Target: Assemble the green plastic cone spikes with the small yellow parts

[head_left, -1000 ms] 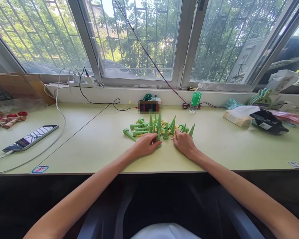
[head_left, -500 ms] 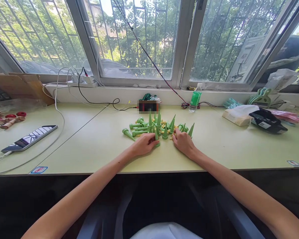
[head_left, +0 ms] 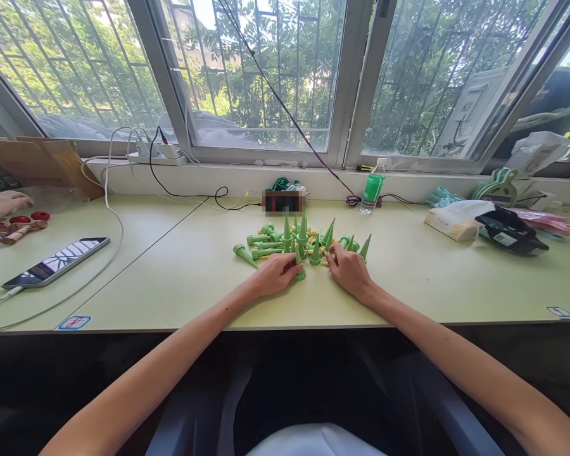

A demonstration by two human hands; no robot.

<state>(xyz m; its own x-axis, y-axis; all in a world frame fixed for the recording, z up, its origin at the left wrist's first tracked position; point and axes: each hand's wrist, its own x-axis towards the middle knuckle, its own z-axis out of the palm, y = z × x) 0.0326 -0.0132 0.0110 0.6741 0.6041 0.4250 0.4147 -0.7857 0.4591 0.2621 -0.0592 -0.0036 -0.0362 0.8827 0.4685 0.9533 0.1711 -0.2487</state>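
A heap of green plastic cones (head_left: 285, 239) with small yellow pieces (head_left: 312, 234) among them lies on the pale green table (head_left: 194, 278). My left hand (head_left: 275, 274) is curled at the heap's near edge, fingers pinched on one upright green cone (head_left: 298, 261). My right hand (head_left: 349, 271) rests beside it at the heap's right front, fingers bent among cones and yellow pieces; what they hold is hidden.
A phone (head_left: 57, 261) on a white cable lies at left, with red and wooden toy parts (head_left: 14, 228) and another person's hand (head_left: 2, 204) beyond. A green bottle (head_left: 373, 188), tissue pack (head_left: 456, 220), black bag (head_left: 510, 231) and power strip (head_left: 159, 154) line the back.
My left hand has tightened on the green cone at the heap's front. Another person's hand has come into view at the far left edge.
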